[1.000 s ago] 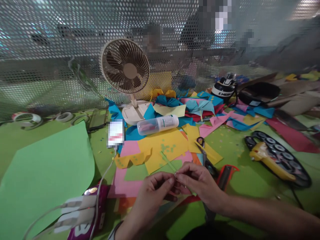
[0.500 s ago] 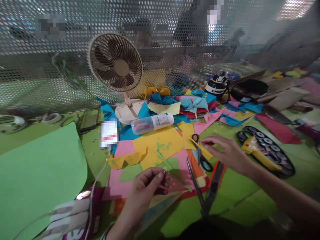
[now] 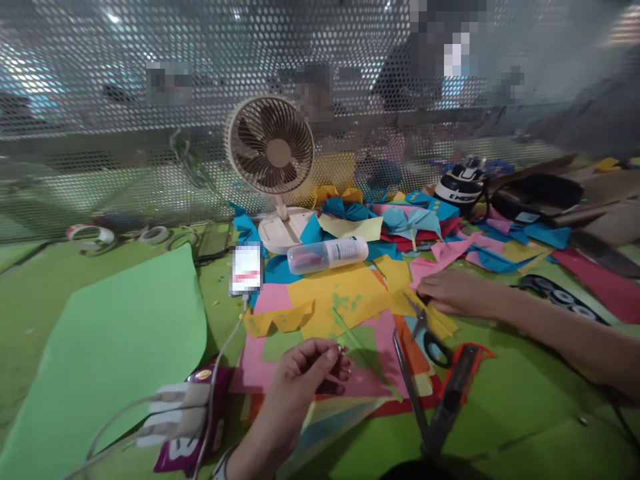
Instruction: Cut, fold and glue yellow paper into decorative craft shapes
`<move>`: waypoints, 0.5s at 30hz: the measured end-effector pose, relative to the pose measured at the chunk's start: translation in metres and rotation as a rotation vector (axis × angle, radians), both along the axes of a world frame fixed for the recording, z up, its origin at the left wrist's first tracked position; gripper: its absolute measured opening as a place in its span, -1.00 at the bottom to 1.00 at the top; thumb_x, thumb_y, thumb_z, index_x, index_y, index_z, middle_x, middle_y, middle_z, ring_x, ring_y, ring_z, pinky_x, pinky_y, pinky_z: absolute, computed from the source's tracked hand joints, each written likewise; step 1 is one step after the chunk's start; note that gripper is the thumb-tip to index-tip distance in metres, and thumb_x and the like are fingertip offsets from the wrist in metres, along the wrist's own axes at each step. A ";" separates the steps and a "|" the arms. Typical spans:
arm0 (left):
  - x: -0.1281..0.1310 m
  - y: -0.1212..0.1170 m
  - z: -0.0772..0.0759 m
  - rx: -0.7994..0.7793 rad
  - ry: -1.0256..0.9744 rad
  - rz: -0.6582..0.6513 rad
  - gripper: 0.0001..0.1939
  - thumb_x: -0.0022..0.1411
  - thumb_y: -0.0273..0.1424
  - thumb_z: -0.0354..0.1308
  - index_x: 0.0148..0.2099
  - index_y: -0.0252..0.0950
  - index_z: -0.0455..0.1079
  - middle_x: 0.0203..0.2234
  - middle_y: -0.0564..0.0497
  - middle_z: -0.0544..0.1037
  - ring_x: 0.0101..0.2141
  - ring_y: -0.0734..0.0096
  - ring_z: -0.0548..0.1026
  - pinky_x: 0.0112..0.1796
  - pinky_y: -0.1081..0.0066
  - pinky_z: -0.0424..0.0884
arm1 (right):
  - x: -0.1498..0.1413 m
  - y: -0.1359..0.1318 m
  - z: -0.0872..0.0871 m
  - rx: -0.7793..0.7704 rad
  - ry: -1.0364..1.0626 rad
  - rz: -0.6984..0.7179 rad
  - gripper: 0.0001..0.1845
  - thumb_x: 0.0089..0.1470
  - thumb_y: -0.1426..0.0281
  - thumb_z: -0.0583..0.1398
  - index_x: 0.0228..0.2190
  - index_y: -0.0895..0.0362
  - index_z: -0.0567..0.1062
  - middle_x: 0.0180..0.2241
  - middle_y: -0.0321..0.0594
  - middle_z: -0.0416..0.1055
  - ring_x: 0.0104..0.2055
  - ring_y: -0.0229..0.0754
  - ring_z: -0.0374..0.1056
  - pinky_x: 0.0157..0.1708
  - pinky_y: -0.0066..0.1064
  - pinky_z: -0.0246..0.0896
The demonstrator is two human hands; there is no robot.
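Note:
My left hand [image 3: 310, 375] is closed in a pinch above the coloured paper, around something small and shiny that I cannot make out. A thin green paper strip [image 3: 367, 353] lies just beyond it. My right hand [image 3: 447, 293] reaches over the yellow paper [image 3: 397, 273], its fingers curled down. What those fingers hold is hidden. Black-handled scissors [image 3: 436, 348] lie spread directly beneath that hand, their blades on yellow paper and one end running under the fingers. Nearer to me are long tweezers [image 3: 413, 393] and an orange-and-black cutter [image 3: 457, 387].
A fan [image 3: 279, 153] and a clear bottle [image 3: 327, 255] are behind the paper pile, before a perforated screen [image 3: 150, 193]. Left are a phone [image 3: 246, 268] on a cable, green paper [image 3: 135, 333], tape rolls [image 3: 93, 237] and a purple power block [image 3: 193, 443]. A black tray [image 3: 560, 297] sits right.
The view has swung left, so things appear further right. My right hand has moved over the scissors, its fingers curling down. My left hand keeps its pinch.

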State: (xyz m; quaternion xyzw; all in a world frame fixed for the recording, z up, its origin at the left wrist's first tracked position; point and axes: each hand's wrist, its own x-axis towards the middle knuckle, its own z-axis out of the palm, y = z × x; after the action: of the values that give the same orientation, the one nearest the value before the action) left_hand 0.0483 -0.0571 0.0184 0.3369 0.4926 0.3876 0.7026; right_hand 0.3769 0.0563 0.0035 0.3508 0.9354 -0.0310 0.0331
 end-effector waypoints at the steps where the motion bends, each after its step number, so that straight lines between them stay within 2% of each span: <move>1: 0.000 -0.001 0.001 -0.006 0.002 0.001 -0.79 0.04 -0.27 0.26 -0.38 -0.34 0.45 -0.52 -0.04 0.54 -0.49 0.45 0.46 -0.46 0.49 0.40 | 0.004 0.000 0.004 -0.011 0.017 -0.040 -0.75 -0.06 0.57 0.07 -0.31 0.11 0.44 -0.38 -0.16 0.45 -0.34 -0.10 0.36 -0.36 -0.33 0.17; 3: -0.001 -0.003 0.002 -0.012 0.006 0.009 -0.78 0.05 -0.27 0.26 -0.37 -0.35 0.44 -0.54 -0.03 0.54 -0.51 0.46 0.46 -0.47 0.49 0.40 | 0.011 -0.002 0.012 -0.033 0.094 -0.168 -0.78 -0.04 0.51 0.09 -0.32 0.08 0.45 -0.39 -0.18 0.46 -0.37 -0.10 0.37 -0.39 -0.33 0.16; 5: -0.002 -0.004 0.003 -0.014 0.001 0.007 -0.77 0.06 -0.27 0.25 -0.37 -0.36 0.43 -0.55 -0.02 0.53 -0.52 0.47 0.45 -0.46 0.49 0.40 | 0.016 -0.008 0.017 -0.089 0.241 -0.330 -0.76 -0.03 0.43 0.11 -0.25 0.07 0.44 -0.35 -0.17 0.45 -0.35 -0.08 0.38 -0.36 -0.30 0.20; 7: -0.003 -0.004 0.002 -0.016 -0.012 -0.016 -0.77 0.06 -0.27 0.25 -0.37 -0.37 0.42 -0.54 -0.02 0.54 -0.52 0.48 0.45 -0.46 0.49 0.39 | 0.016 -0.016 0.016 -0.283 0.422 -0.447 -0.67 0.00 0.34 0.13 -0.13 0.07 0.41 -0.33 -0.14 0.44 -0.31 -0.05 0.38 -0.31 -0.27 0.24; 8: -0.004 -0.004 0.001 -0.015 -0.018 -0.023 -0.76 0.06 -0.26 0.25 -0.37 -0.37 0.42 -0.53 -0.02 0.54 -0.52 0.49 0.45 -0.46 0.50 0.39 | 0.013 -0.021 0.013 -0.432 0.519 -0.477 -0.61 0.01 0.29 0.13 -0.08 0.07 0.39 -0.32 -0.12 0.43 -0.29 -0.03 0.38 -0.31 -0.26 0.27; 11: -0.006 -0.001 -0.001 -0.006 -0.031 -0.033 -0.74 0.05 -0.25 0.26 -0.37 -0.38 0.41 -0.54 -0.03 0.54 -0.53 0.49 0.45 -0.48 0.51 0.38 | -0.004 -0.030 0.001 -0.833 0.811 -0.477 -0.50 -0.05 0.11 0.16 -0.09 0.09 0.42 -0.25 -0.08 0.42 -0.23 0.02 0.38 -0.26 -0.21 0.32; 13: -0.007 0.001 -0.003 0.011 -0.042 -0.024 -0.73 0.04 -0.24 0.27 -0.38 -0.38 0.40 -0.54 -0.03 0.54 -0.53 0.49 0.45 -0.49 0.51 0.37 | -0.018 -0.031 -0.006 -0.971 0.947 -0.450 -0.48 -0.16 0.07 0.24 -0.17 0.08 0.48 -0.27 -0.09 0.42 -0.29 0.00 0.38 -0.27 -0.19 0.33; 15: -0.007 0.003 -0.004 0.030 -0.055 -0.002 -0.73 0.04 -0.24 0.27 -0.39 -0.38 0.40 -0.54 -0.03 0.54 -0.52 0.49 0.45 -0.47 0.51 0.38 | -0.031 -0.031 -0.005 -1.041 1.085 -0.431 -0.50 -0.15 0.09 0.24 -0.15 0.03 0.48 -0.23 -0.12 0.41 -0.30 -0.05 0.37 -0.24 -0.17 0.33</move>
State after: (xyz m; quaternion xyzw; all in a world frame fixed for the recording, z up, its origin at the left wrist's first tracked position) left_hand 0.0409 -0.0540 0.0142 0.3370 0.4669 0.4033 0.7112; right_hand 0.3460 0.0258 -0.0016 0.3996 0.5970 -0.6388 -0.2753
